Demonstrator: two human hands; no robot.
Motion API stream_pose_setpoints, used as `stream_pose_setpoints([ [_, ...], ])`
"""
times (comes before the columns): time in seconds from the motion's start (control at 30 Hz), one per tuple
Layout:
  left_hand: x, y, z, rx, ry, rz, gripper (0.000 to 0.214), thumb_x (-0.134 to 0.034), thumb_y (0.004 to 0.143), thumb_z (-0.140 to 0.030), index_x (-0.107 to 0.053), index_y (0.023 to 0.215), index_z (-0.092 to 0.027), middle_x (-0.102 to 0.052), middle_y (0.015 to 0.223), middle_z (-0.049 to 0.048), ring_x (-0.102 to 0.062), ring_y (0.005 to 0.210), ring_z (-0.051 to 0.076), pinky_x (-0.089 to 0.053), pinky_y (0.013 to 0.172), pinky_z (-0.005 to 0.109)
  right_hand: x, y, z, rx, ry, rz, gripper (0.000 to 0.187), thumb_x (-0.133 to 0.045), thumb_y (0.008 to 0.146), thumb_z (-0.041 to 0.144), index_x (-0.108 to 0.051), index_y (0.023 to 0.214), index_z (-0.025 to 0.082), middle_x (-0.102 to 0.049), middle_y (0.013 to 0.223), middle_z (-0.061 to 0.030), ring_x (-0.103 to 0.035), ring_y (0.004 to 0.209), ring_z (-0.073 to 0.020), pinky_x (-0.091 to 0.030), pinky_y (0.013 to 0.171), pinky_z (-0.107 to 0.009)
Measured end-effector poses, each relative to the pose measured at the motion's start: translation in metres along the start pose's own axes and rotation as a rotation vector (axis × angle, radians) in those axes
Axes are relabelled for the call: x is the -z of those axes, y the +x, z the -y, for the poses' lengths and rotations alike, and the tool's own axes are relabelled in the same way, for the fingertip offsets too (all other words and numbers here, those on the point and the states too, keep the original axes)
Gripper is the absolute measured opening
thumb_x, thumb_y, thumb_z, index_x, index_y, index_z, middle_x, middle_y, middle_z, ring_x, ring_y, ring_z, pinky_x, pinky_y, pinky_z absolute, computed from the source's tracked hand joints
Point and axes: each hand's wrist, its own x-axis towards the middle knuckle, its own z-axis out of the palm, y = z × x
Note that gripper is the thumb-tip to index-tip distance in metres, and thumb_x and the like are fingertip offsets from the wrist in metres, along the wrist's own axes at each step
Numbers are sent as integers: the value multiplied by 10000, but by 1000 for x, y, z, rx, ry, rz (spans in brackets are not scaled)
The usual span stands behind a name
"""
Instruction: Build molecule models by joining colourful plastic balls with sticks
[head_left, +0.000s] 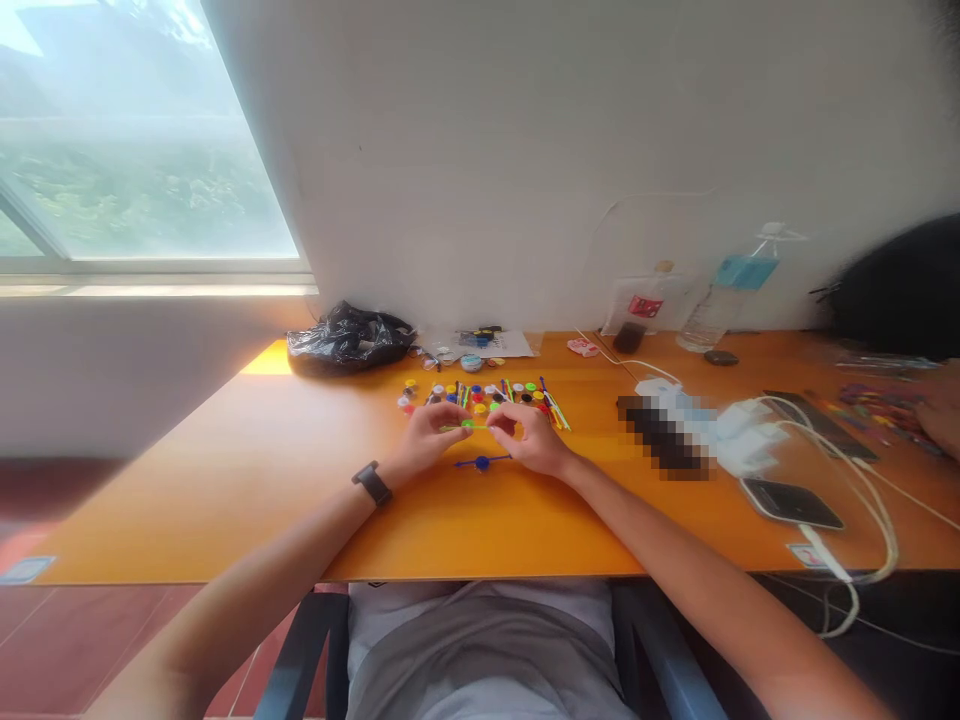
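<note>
My left hand point(429, 432) and my right hand point(529, 436) rest on the orange table point(247, 470), fingers pinched toward each other. Between them they hold a thin green stick with a green round connector point(468, 425) on it. Just below, a blue stick with a blue round connector point(482, 462) lies on the table, touching my right hand's underside. Behind my hands are several small coloured round connectors point(450, 392) and a bunch of coloured sticks point(553, 406). A dark watch point(372, 483) is on my left wrist.
A black plastic bag point(346, 338) lies at the back left by the wall. Papers and small parts point(480, 344) sit behind the pieces. To the right are white chargers with cables point(750, 440), a phone point(793, 502), a water bottle point(726, 292), and another person point(911, 300).
</note>
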Motion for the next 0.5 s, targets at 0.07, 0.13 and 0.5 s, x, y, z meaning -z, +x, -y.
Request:
stream_pose_setpoints([
  [0.07,0,0,-3,35,-51,9,363,-894,763,-355,-774,1046,-162,-767,1046,93,-695,959,222,-555,916,360,0,1,0,-18,22,-21,83,-614,943,242,-683,907,212,-664,818,-20,-576,723,-171,-476,698,-309],
  [0.13,0,2,-5,104,-179,22,386,-859,785,-365,-786,1109,-168,-765,1103,107,-694,994,239,-555,932,378,-1,2,-1,-49,58,-55,98,-618,956,273,-690,924,215,-684,852,-29,-598,756,-180,-486,715,-314],
  [0.5,-1,-2,-14,174,-190,152,439,-867,822,-398,-762,1178,-162,-748,971,92,-668,882,185,-518,813,311,-1,7,-13,-173,248,-122,249,-679,953,477,-702,958,229,-718,948,-42,-658,875,-202,-533,805,-334],
])
